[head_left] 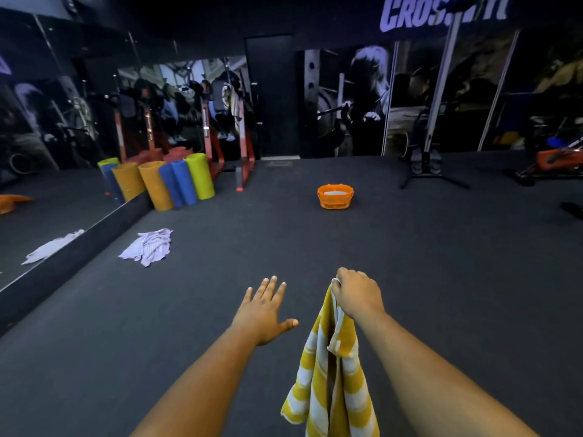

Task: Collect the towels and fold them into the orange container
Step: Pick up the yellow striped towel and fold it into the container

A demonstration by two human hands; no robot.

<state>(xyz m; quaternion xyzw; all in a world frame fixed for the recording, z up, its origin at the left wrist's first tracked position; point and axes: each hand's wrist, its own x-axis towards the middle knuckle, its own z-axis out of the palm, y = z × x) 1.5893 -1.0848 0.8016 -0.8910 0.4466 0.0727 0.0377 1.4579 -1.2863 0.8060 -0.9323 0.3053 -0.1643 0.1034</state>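
Head view | right hand (358, 293) grips striped terry towel (331, 383) — left hand (263, 310) splayed

bare floor (315, 247) runs open to the orange container (334, 196); rolled mats (176, 181) stand aside.

Large pale letters (441, 11) run along the top of the far wall (347, 33), above the mural. They read "CROS", then a pole hides the middle, and the end looks like "IT". No other writing is legible.
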